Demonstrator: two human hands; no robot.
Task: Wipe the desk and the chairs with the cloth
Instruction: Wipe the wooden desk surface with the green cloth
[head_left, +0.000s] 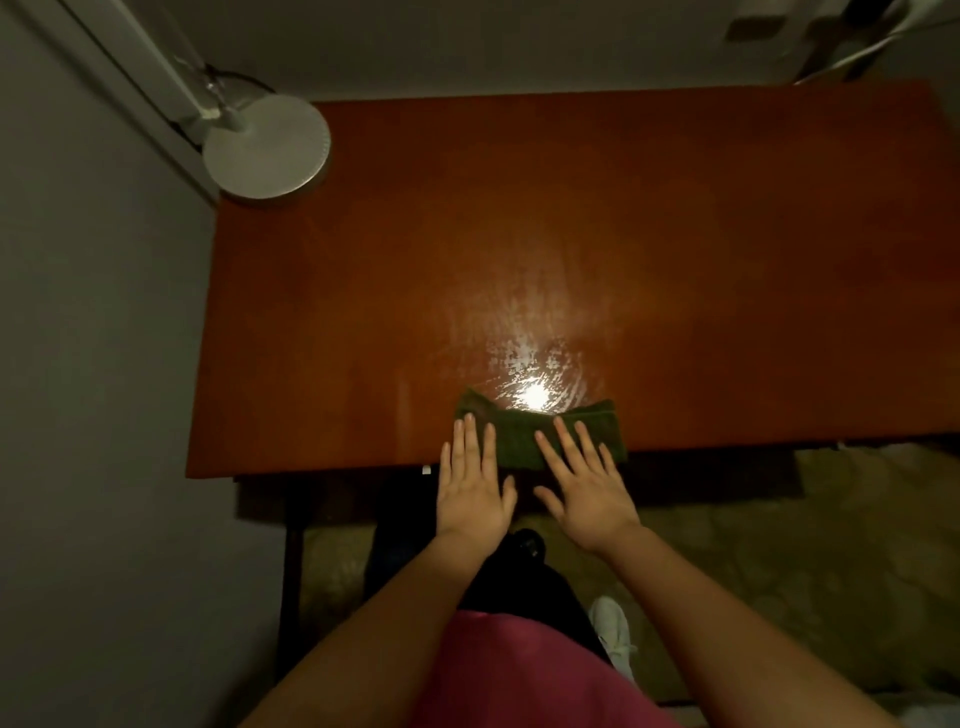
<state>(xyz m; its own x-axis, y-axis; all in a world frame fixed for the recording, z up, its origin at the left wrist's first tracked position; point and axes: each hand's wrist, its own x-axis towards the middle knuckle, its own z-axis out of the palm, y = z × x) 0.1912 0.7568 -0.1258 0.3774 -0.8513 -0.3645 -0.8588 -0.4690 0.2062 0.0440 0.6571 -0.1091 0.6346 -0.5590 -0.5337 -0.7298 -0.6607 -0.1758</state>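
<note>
I have both hands, left (471, 486) and right (586, 486), fingers straight, pressing the green cloth (519, 434) flat at the desk's (727, 260) near edge.

The desk (675, 260) is showing a reddish-brown, wood-look top, smooth and glossy. Just beyond the left hand (475, 488) and the right hand (587, 493) it is throwing back a hard white glare, and around that glare the sheen is breaking into streaky, patchy smears. Under the fingers of both hands, the cloth (519, 441) is looking like dark green towelling, soft, napped and matt. Far ahead and to the left of the left hand, the round lamp base (267, 148) is appearing pale grey, smooth and matt; plastic or painted metal cannot be told. Below the right hand, the floor (779, 545) is looking mottled, dull and stone-like. Between the forearms, a pink garment (519, 675) is reading as plain matt fabric.
</note>
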